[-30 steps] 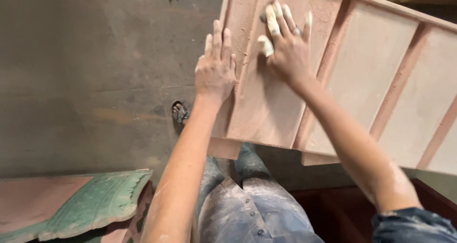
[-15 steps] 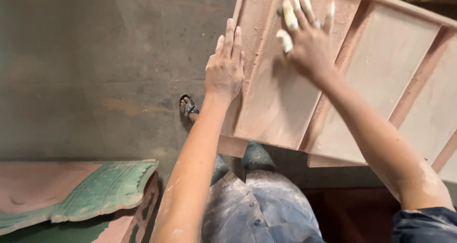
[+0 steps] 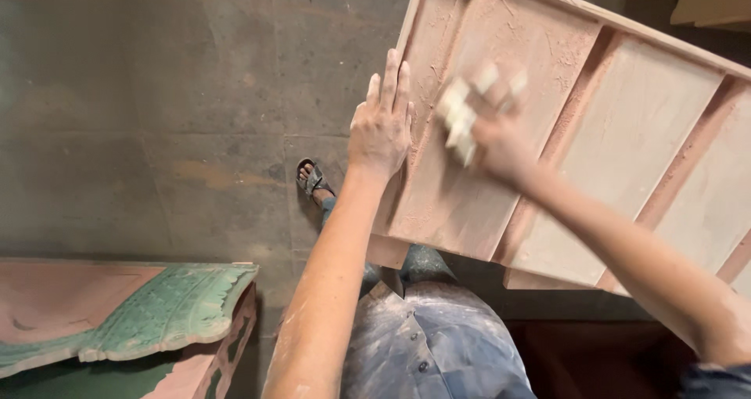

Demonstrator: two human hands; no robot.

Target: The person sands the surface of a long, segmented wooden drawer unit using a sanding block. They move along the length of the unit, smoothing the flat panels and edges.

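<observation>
- Fingers of the right hand (image 3: 501, 137) are coated in pale filler and blurred; they look spread and pressed flat on the wood rather than curled round anything, though whether a pad or scrap sits under them cannot be told.
- Left hand (image 3: 381, 125) lies open, fingers straight and together, palm flat against the left rail of the wooden panel frame (image 3: 563, 133), steadying it without a grip.
- Panel under the right hand shows rough swirled smears of filler over most of its face, so this section seems well worked, by my reading.
- Neighbouring panel (image 3: 634, 141) to the right looks smooth and pale, with little smear visible; that part appears left to do.
- Frame sits tilted in front of the person, above their dusty trousers (image 3: 426, 344), over a concrete floor (image 3: 156, 117).
- Carved green-and-pink piece (image 3: 156, 313) lies well apart at lower left, untouched.
</observation>
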